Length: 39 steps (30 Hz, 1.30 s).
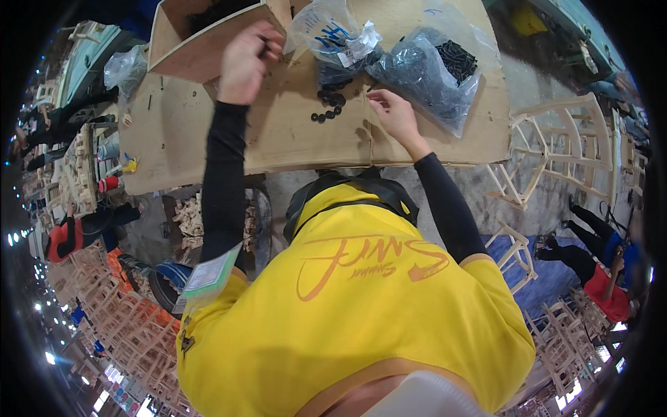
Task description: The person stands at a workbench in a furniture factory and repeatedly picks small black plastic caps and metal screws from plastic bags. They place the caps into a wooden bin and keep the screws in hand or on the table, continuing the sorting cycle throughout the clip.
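Black knobs (331, 105) lie loose near the far edge of the wooden table (292, 139), just beside my right hand (394, 115), whose fingertips pinch toward them; whether it grips one I cannot tell. My left hand (244, 62) is curled closed at the wooden box (201, 42). Knobs could roll off if nudged. Plastic bags (424, 69) hold more black parts.

Both forearms, in black sleeves, rise from the yellow-shirted torso. The left hand (246, 62) is raised toward 11 o'clock, fingers curled into a closed grip. The right hand (394, 115) reaches toward 12 o'clock, fingertips pinched together.
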Available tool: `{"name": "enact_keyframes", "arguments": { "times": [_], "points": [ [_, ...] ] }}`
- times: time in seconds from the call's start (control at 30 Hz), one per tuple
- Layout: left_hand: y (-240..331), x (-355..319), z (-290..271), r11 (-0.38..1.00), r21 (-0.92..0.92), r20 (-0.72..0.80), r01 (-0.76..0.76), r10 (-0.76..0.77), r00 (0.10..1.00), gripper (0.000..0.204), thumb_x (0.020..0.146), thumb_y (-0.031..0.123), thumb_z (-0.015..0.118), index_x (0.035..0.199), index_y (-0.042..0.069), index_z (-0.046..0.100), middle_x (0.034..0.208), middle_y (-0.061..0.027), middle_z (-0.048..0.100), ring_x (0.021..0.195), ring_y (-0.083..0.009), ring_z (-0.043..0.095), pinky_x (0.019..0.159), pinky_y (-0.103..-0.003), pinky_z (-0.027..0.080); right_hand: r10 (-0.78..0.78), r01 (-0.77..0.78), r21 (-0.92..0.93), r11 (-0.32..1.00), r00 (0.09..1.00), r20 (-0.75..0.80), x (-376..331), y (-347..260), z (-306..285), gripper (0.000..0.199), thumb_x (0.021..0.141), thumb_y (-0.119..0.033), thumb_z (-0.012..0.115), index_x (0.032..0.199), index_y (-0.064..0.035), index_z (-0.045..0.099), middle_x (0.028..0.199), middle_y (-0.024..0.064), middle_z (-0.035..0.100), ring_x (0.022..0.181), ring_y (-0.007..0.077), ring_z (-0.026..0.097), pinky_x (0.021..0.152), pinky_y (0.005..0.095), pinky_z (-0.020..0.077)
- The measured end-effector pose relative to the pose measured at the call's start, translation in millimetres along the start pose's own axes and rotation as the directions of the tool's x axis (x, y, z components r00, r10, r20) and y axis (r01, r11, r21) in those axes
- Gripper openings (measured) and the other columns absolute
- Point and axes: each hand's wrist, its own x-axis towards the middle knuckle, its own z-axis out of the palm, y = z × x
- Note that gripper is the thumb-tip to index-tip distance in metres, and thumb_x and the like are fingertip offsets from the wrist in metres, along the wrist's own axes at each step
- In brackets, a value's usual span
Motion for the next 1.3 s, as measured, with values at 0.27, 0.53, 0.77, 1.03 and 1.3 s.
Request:
{"name": "enact_keyframes", "arguments": {
  "times": [0.27, 0.53, 0.77, 1.03, 1.3],
  "points": [
    [-91, -90, 22, 0.937, -0.04, 0.075, 0.348, -0.344, 0.936, 0.023, 0.1, 0.012, 0.045, 0.116, -0.003, 0.052, 0.106, -0.0143, 0.066, 0.073, -0.0078, 0.055, 0.063, -0.02, 0.045, -0.278, 0.222, -0.168, 0.96, 0.788, -0.549, 49, -20, -26, 0.014, 0.086, -0.012, 0.06, 0.097, -0.0071, 0.067, 0.087, 0.0121, 0.063, 0.081, 0.0297, 0.061, 0.072, 0.0391, 0.0484],
    [-85, -109, 10, 0.912, -0.062, 0.022, 0.406, -0.406, 0.914, 0.02, 0.1, 0.013, 0.047, 0.115, 0.0, 0.053, 0.103, -0.0109, 0.063, 0.072, -0.0078, 0.051, 0.063, -0.02, 0.042, 0.214, -0.188, -0.773, 0.606, 0.974, -0.069, 107, 81, -160, 0.043, 0.083, -0.034, 0.067, 0.118, -0.0097, 0.063, 0.115, 0.0139, 0.064, 0.11, 0.0322, 0.058, 0.095, 0.0419, 0.0451],
    [-86, -106, 20, 0.917, -0.058, 0.043, 0.394, -0.392, 0.919, 0.019, 0.1, 0.012, 0.047, 0.113, 0.001, 0.054, 0.098, -0.0088, 0.063, 0.072, -0.0077, 0.051, 0.063, -0.02, 0.042, 0.095, 0.104, -0.753, 0.65, 0.972, 0.216, 109, 77, -189, 0.045, 0.074, -0.032, 0.076, 0.113, -0.0119, 0.065, 0.105, 0.0164, 0.067, 0.1, 0.0337, 0.062, 0.087, 0.0419, 0.049],
    [-92, -111, 14, 0.927, -0.08, 0.026, 0.367, -0.366, 0.93, 0.018, 0.1, 0.012, 0.047, 0.113, 0.002, 0.055, 0.097, -0.008, 0.063, 0.072, -0.0078, 0.051, 0.063, -0.02, 0.042, -0.144, 0.295, -0.729, 0.618, 0.954, 0.264, 95, 80, -194, 0.038, 0.077, -0.03, 0.074, 0.106, -0.009, 0.063, 0.1, 0.0137, 0.066, 0.101, 0.0317, 0.059, 0.09, 0.0408, 0.0465],
    [-94, -117, 14, 0.923, -0.093, -0.009, 0.372, -0.375, 0.927, 0.017, 0.099, 0.012, 0.048, 0.112, 0.002, 0.055, 0.096, -0.0077, 0.063, 0.073, -0.0082, 0.053, 0.064, -0.021, 0.044, -0.05, 0.363, -0.735, 0.573, 0.91, 0.411, 114, 76, -197, 0.033, 0.078, -0.025, 0.072, 0.104, -0.0087, 0.059, 0.1, 0.0125, 0.065, 0.099, 0.0322, 0.06, 0.085, 0.0419, 0.0482]
  ]
}}
